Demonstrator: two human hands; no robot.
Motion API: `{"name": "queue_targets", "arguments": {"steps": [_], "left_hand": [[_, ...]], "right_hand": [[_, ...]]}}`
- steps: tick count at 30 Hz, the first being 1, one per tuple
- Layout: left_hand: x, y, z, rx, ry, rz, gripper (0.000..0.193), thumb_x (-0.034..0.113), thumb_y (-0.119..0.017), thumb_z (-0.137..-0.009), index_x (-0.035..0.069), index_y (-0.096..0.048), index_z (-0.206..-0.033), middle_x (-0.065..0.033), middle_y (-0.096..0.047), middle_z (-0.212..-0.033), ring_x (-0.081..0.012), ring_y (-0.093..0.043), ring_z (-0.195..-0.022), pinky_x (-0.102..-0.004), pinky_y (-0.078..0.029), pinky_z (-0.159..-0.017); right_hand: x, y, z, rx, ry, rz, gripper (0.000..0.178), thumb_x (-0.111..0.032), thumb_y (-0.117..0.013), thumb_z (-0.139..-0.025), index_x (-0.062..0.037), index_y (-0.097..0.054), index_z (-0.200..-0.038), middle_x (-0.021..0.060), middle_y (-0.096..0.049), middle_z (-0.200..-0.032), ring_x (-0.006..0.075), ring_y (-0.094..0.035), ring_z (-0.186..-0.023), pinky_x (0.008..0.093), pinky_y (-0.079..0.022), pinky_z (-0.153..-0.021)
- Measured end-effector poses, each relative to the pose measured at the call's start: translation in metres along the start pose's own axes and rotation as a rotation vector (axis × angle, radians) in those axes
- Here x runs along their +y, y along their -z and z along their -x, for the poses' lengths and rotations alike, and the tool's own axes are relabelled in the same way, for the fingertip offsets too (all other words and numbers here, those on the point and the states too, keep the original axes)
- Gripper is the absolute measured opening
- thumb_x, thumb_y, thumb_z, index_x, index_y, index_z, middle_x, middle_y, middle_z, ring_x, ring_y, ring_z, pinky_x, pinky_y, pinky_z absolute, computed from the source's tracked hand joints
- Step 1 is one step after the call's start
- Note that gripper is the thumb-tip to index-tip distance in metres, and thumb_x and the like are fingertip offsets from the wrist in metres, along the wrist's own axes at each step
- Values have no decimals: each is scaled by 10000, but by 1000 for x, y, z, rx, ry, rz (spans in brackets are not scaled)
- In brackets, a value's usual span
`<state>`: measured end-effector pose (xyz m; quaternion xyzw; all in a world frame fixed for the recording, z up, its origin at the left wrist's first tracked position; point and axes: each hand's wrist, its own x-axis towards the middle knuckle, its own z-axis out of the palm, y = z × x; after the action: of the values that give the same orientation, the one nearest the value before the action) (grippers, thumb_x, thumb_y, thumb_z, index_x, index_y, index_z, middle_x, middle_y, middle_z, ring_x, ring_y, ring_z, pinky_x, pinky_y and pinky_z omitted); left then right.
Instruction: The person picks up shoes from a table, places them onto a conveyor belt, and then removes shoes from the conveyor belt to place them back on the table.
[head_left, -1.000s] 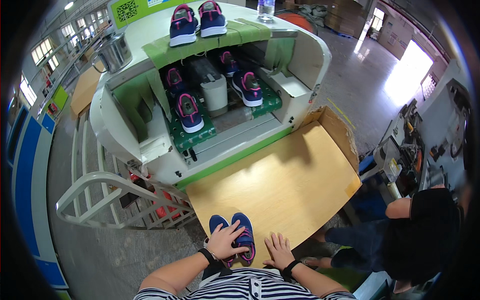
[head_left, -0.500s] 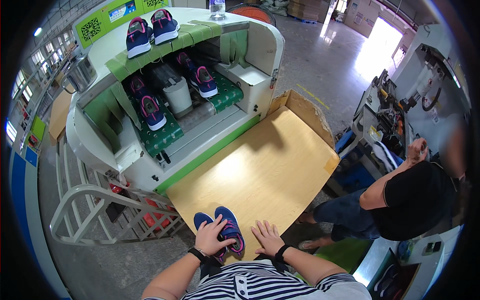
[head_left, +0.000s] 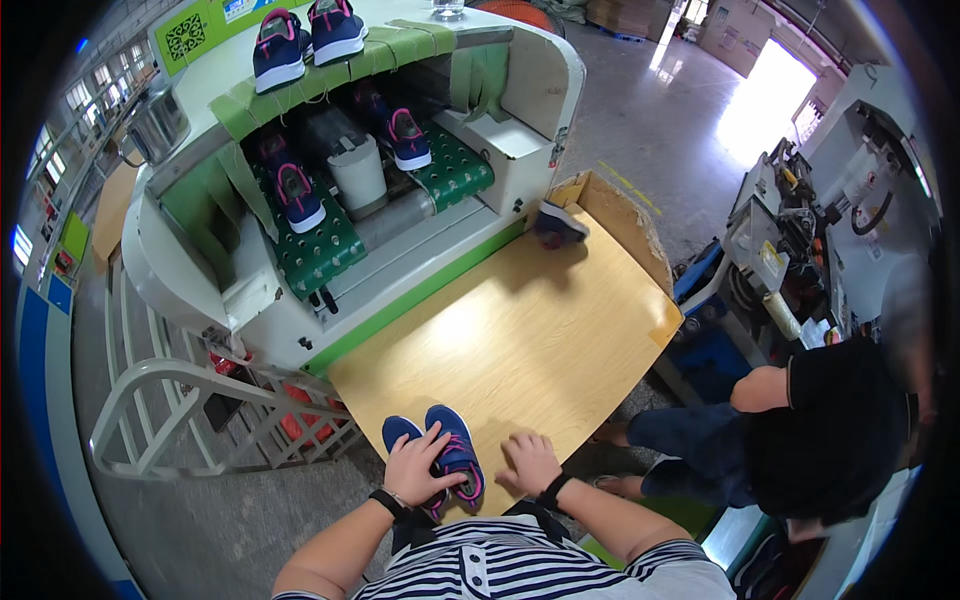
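Well, left hand: lay draped over the pair of navy shoes, with spread fingers across the uppers and the thumb over the right shoe's opening; could not tell how firmly gripped.
Right hand: rested palm down at the near edge of the wooden board, loose, with parted, slightly bent fingers, just beside the pair but apart from it.
Pair: stood side by side at the board's near left corner, with toes pointing toward the machine.
Far-corner shoe: lay tilted and blurred beside the cardboard edging.
White machine: stood behind the board, with navy, pink-trimmed shoes on both green belts.
Machine top: bore two more navy shoes upright on green cloth, plus a steel mug at left.
Co-worker: stood at right in a dark top and jeans, near a cluttered grey workstation.
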<state>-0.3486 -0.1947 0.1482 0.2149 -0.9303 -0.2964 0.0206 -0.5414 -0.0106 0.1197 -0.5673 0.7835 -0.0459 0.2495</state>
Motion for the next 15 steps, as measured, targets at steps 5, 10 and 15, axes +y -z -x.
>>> {"name": "queue_targets", "arguments": {"steps": [5,10,15], "left_hand": [[0,3,-6,-17,7,-10,854,665,-711,-728,91,-579,-1346,-158,-464,-1486,-292,-542,-1257,-530,-308,-1106],[1,4,-9,-23,22,-2,846,668,-717,-722,96,-591,-1334,-161,-477,-1474,-287,-547,-1255,-535,-314,-1098],[-4,4,-5,19,-14,39,817,649,-741,-710,90,-617,-1293,-152,-499,-1455,-284,-581,-1195,-510,-347,-1073]], "right_hand": [[32,57,-100,465,-8,-99,629,-290,-735,-814,4,-497,-1316,226,-491,-1367,392,-444,-1291,465,-362,-1083],[68,114,-191,541,14,45,652,-282,-733,-821,20,-477,-1339,231,-441,-1431,401,-390,-1349,482,-328,-1114],[143,158,-265,749,-377,15,922,-402,-794,-751,31,-361,-1440,263,-357,-1502,420,-303,-1411,519,-261,-1154]]}}
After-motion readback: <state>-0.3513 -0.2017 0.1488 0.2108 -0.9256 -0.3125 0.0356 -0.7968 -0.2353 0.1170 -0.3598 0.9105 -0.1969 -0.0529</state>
